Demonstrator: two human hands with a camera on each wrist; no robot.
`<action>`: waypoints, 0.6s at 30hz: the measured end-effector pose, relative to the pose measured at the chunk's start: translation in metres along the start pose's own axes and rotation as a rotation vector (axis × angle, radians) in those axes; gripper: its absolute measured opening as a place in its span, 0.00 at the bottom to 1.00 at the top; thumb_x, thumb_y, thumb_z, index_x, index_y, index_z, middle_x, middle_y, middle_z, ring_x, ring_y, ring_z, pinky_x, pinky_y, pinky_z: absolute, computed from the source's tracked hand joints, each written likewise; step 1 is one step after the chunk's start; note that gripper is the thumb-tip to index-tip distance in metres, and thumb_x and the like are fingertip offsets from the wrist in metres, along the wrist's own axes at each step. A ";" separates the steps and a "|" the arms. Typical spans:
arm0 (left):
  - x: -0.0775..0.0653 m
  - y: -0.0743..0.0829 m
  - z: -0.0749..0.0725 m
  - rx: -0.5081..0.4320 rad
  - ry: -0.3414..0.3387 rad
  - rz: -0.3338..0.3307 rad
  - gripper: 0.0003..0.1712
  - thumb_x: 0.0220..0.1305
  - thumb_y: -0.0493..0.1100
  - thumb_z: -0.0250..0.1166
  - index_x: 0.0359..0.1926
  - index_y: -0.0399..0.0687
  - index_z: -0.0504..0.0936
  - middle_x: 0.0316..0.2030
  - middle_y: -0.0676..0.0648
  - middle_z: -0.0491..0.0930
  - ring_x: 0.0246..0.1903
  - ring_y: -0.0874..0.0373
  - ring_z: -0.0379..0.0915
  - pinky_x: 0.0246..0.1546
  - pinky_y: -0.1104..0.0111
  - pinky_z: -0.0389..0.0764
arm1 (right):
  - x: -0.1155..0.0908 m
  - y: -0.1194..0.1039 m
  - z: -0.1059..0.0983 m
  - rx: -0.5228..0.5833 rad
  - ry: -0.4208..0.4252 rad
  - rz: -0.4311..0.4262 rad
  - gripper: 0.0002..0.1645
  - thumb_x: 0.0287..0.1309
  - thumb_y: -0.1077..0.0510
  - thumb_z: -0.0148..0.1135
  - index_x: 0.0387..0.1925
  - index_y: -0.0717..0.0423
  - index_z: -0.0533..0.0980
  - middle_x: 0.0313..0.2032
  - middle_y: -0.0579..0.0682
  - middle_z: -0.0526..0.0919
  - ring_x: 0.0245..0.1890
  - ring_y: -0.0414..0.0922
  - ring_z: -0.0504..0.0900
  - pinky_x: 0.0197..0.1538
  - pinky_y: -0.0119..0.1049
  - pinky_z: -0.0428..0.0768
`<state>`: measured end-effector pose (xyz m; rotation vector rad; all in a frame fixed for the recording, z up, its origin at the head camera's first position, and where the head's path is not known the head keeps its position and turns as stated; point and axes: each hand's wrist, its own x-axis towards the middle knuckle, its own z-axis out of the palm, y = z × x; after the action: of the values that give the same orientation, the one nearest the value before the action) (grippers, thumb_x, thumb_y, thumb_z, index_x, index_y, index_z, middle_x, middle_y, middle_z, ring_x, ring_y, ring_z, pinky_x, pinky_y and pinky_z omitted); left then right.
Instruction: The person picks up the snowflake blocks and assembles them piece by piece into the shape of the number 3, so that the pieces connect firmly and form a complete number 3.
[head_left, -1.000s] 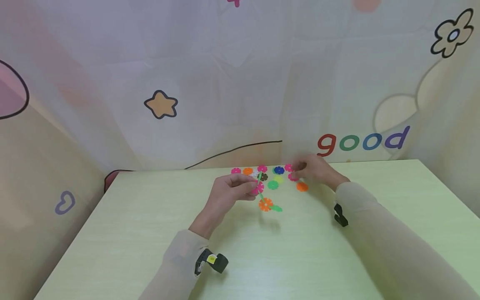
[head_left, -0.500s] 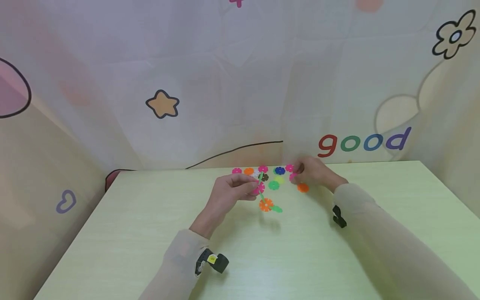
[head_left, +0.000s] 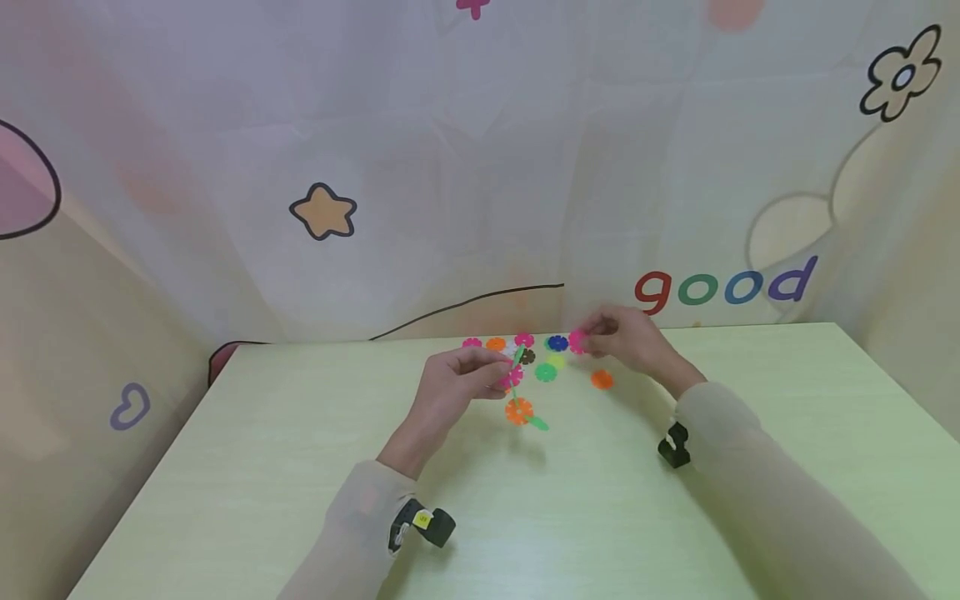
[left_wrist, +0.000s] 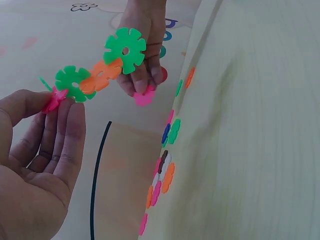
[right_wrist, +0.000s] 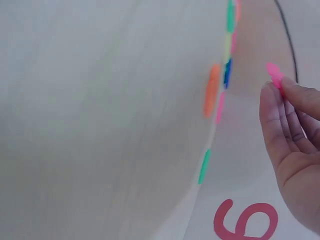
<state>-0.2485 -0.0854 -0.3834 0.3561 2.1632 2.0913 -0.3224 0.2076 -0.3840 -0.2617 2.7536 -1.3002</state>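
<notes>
In the head view my left hand point(head_left: 461, 379) is above the back half of the table. Its thumb and fingers pinch a pink snowflake disc point(left_wrist: 54, 100), one end of a joined chain. From there the chain runs through a green disc point(left_wrist: 65, 80) and an orange disc point(left_wrist: 102, 77) to another green disc point(left_wrist: 136, 49). My right hand point(head_left: 633, 342) is farther right, near the table's back edge. Between its thumb and fingertips it holds a single pink snowflake disc point(right_wrist: 274, 73), apart from the chain.
Loose discs lie along the back of the table point(head_left: 300, 467), among them a blue one point(head_left: 557, 343), a green one point(head_left: 546, 372) and a brown one point(head_left: 527, 357). An orange disc point(head_left: 602, 380) lies below the right hand. A printed curtain point(head_left: 450, 192) hangs directly behind the table.
My right hand has picked up a pink disc from the table and raised it slightly. The chain in my left hand has turned a little, its lower end shifting left.
</notes>
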 end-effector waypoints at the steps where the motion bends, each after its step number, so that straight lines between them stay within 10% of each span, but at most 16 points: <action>1: 0.000 0.000 0.000 -0.004 0.000 0.001 0.10 0.71 0.41 0.73 0.48 0.41 0.90 0.43 0.43 0.89 0.44 0.35 0.87 0.54 0.60 0.86 | -0.002 -0.001 0.000 0.020 0.011 -0.009 0.15 0.72 0.62 0.68 0.56 0.61 0.81 0.46 0.58 0.86 0.46 0.57 0.89 0.57 0.52 0.86; 18: -0.002 0.001 0.001 -0.031 0.021 0.021 0.09 0.70 0.40 0.73 0.48 0.40 0.91 0.41 0.43 0.89 0.39 0.44 0.89 0.55 0.59 0.86 | -0.034 -0.019 0.005 0.281 0.149 -0.080 0.18 0.71 0.58 0.70 0.58 0.60 0.81 0.50 0.57 0.89 0.48 0.56 0.90 0.65 0.49 0.81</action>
<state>-0.2461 -0.0854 -0.3824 0.3567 2.1448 2.1465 -0.2864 0.1984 -0.3726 -0.2650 2.6519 -1.7721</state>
